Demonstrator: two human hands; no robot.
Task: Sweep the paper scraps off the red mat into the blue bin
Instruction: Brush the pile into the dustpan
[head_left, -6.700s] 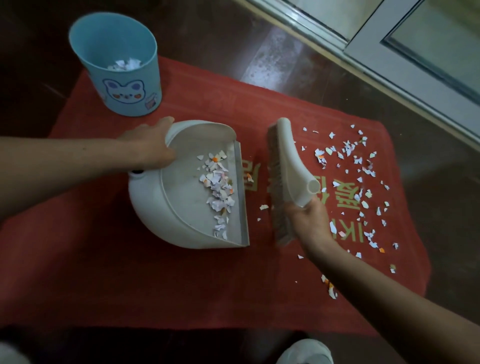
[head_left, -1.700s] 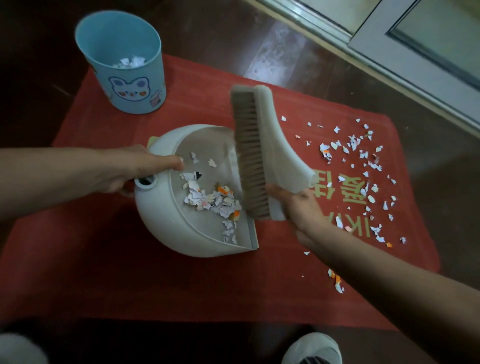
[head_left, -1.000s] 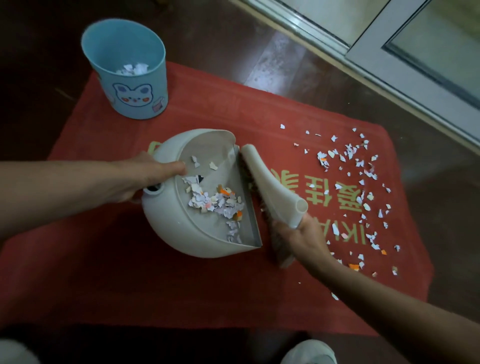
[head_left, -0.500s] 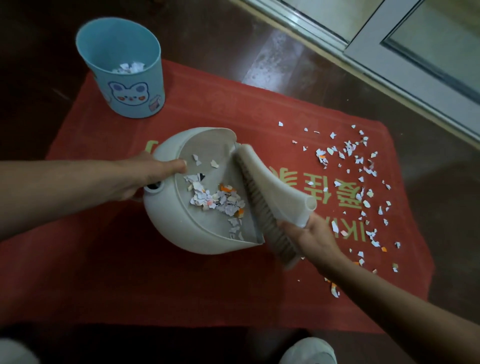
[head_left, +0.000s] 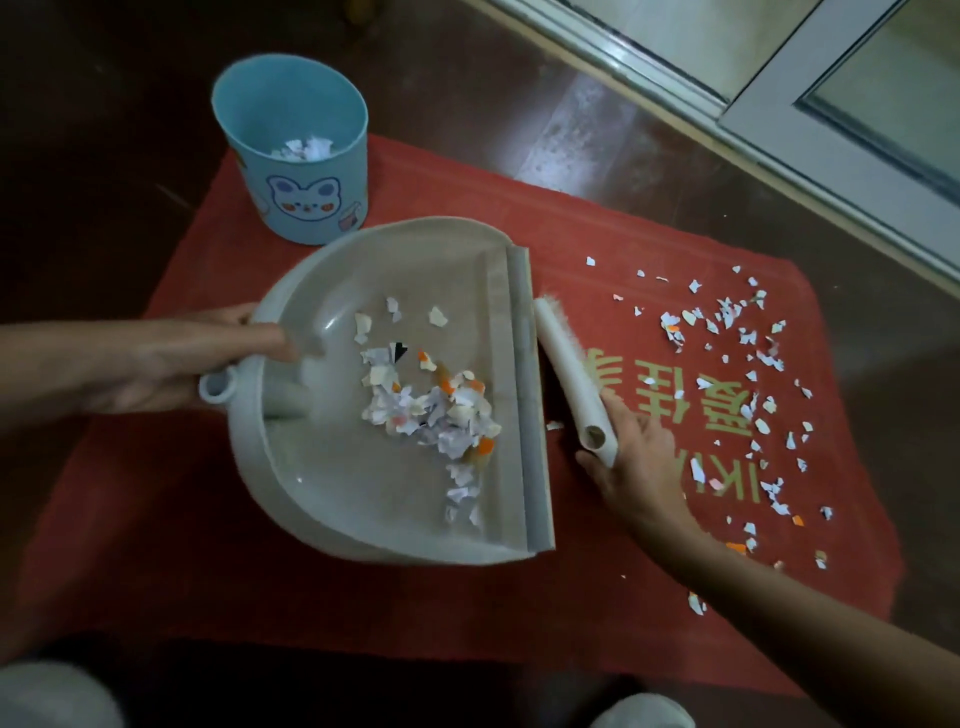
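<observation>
My left hand (head_left: 171, 364) grips the handle end of a white dustpan (head_left: 322, 483), which looks raised and tilted toward me over the red mat (head_left: 156, 545). A heap of paper scraps (head_left: 436, 410) lies inside the pan. My right hand (head_left: 639, 467) holds the white brush (head_left: 569, 374) by its hollow handle, right beside the pan's lip, bristles down on the mat. Several loose scraps (head_left: 748, 364) are scattered over the mat's right part. The blue bin (head_left: 298, 156) with a bunny picture stands at the mat's far left corner, some scraps inside.
Dark glossy floor (head_left: 597, 145) surrounds the mat. A white door frame (head_left: 779, 119) runs along the far right. My light shoes (head_left: 644, 714) show at the bottom edge, near the mat's front edge.
The dustpan has come up off the mat and looms larger, tilted back. The brush has dropped from its slanted sweep to lie low beside the pan's lip.
</observation>
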